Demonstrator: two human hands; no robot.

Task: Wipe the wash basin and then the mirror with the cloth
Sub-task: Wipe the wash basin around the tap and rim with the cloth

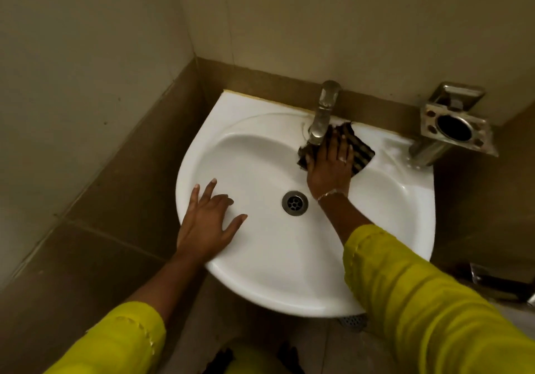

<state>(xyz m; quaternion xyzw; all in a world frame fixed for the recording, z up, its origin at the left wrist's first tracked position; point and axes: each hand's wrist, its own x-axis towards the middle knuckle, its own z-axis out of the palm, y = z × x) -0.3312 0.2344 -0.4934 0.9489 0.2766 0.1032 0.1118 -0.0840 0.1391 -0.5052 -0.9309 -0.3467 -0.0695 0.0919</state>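
Cloth: our right hand (330, 168) presses the striped cloth (362, 153) flat-fingered on the wash basin (260, 275)'s ledge beside the tap (321, 118).
Left hand (205, 223): spread, holding nothing, on the front-left rim.
Technique: we'd press evenly round the tap base, then sweep toward the drain (294, 202).
Room: bowl open leftward; steel holder (428, 118) crowds the right.

White wash basin (260, 258) carries tap (321, 118) and cloth (363, 156).

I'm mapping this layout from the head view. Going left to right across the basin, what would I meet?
In order: left hand resting on the basin rim → drain → right hand pressing the cloth → metal wall holder. The tap overlaps the right hand, so it is left out.
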